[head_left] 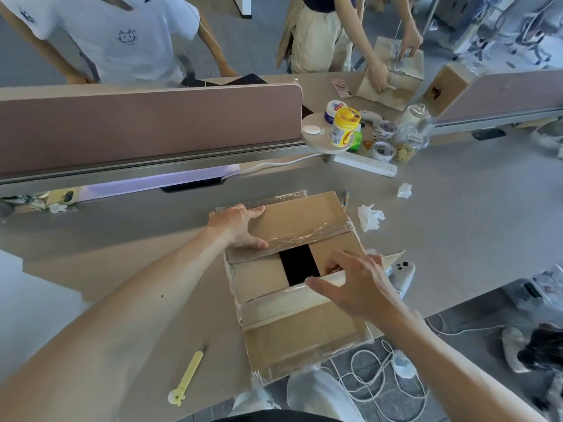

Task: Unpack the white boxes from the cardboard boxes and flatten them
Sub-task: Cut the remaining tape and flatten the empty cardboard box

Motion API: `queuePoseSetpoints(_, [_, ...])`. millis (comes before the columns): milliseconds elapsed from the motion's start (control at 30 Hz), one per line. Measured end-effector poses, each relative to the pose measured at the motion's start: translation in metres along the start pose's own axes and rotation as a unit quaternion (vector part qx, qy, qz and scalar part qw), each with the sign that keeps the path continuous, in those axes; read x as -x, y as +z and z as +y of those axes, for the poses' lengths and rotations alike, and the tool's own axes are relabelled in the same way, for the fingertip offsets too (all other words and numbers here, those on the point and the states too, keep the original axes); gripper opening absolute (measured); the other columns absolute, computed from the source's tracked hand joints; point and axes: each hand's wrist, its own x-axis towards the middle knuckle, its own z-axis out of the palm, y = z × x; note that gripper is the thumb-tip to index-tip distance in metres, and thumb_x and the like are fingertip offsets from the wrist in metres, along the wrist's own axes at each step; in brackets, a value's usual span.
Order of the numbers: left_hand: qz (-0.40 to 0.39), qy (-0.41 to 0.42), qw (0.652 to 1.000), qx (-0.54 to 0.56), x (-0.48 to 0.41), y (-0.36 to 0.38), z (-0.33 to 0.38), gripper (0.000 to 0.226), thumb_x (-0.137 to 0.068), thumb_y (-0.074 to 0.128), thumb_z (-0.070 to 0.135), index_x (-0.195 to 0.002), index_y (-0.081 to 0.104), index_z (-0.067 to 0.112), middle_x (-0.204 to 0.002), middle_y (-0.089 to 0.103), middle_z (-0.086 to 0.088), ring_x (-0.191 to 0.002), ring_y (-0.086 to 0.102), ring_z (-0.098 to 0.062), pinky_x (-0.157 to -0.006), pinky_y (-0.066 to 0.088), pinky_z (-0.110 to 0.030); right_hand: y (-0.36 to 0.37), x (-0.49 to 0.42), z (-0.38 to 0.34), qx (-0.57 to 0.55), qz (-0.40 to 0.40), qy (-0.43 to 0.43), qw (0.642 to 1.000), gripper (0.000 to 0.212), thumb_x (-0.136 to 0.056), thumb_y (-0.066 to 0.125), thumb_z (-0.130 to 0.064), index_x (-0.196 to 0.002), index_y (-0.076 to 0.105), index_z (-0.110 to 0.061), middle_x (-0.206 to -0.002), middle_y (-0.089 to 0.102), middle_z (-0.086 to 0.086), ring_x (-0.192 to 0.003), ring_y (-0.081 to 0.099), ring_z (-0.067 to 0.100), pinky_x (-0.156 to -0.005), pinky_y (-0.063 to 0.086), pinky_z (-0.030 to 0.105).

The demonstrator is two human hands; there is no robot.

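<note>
Left grip (239, 227) is pressing flat on the box (259, 277) while right grip (356, 284), hooking a flap (280, 306), is risking dragging it off the tabletop (457, 223).
</note>
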Motion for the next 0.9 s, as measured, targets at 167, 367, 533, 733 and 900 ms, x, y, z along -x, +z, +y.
queuePoseSetpoints(167, [-0.010, 0.002, 1.000, -0.015, 0.005, 0.000, 0.009, 0.124, -0.052, 0.057, 0.095, -0.155, 0.011, 0.044, -0.152, 0.038, -0.004, -0.137, 0.040, -0.030, -0.109, 0.031, -0.057, -0.010, 0.029, 0.019, -0.034, -0.094, 0.139, 0.985, 0.029, -0.080, 0.062, -0.061, -0.091, 0.067, -0.035, -0.091, 0.063, -0.014, -0.090, 0.059, 0.009, -0.080, 0.047, 0.030])
queuePoseSetpoints(367, [-0.003, -0.007, 0.998, -0.065, 0.015, 0.010, 0.019, 0.141, -0.043, 0.065, 0.091, -0.156, -0.002, 0.038, -0.155, 0.027, -0.011, -0.141, 0.027, -0.036, -0.109, 0.027, -0.058, 0.038, 0.008, 0.049, 0.050, -0.092, 0.199, 0.974, 0.078, -0.080, 0.057, -0.065, -0.147, 0.024, -0.042, -0.154, 0.016, 0.002, -0.143, 0.017, 0.031, -0.114, 0.020, 0.051])
queuePoseSetpoints(533, [-0.045, 0.010, 0.999, 0.005, 0.012, -0.012, 0.014, 0.114, -0.064, 0.064, 0.072, -0.158, 0.011, 0.036, -0.152, 0.038, -0.010, -0.135, 0.040, -0.031, -0.105, 0.040, -0.044, 0.059, -0.006, 0.051, 0.062, -0.089, 0.223, 0.969, 0.092, -0.071, 0.054, -0.078, -0.147, 0.015, -0.043, -0.158, 0.004, 0.008, -0.146, 0.000, 0.033, -0.115, 0.009, 0.057])
queuePoseSetpoints(733, [-0.110, 0.026, 0.976, 0.188, 0.005, -0.046, -0.005, 0.080, -0.059, 0.061, 0.077, -0.134, 0.054, 0.050, -0.137, 0.052, 0.008, -0.122, 0.048, -0.017, -0.106, 0.040, -0.040, 0.053, -0.016, 0.054, 0.065, -0.084, 0.235, 0.966, 0.095, -0.065, 0.060, -0.075, -0.144, 0.016, -0.043, -0.154, 0.007, 0.009, -0.140, 0.009, 0.038, -0.108, 0.016, 0.058])
queuePoseSetpoints(900, [-0.035, 0.017, 0.968, 0.250, -0.001, -0.077, -0.009, 0.033, -0.068, 0.075, 0.060, -0.094, 0.075, 0.039, -0.107, 0.069, 0.015, -0.106, 0.060, -0.010, -0.093, 0.046, -0.031, 0.051, -0.021, 0.063, 0.090, -0.085, 0.222, 0.967, 0.087, -0.070, 0.061, -0.068, -0.141, 0.019, -0.040, -0.144, 0.019, 0.009, -0.130, 0.026, 0.036, -0.101, 0.026, 0.056])
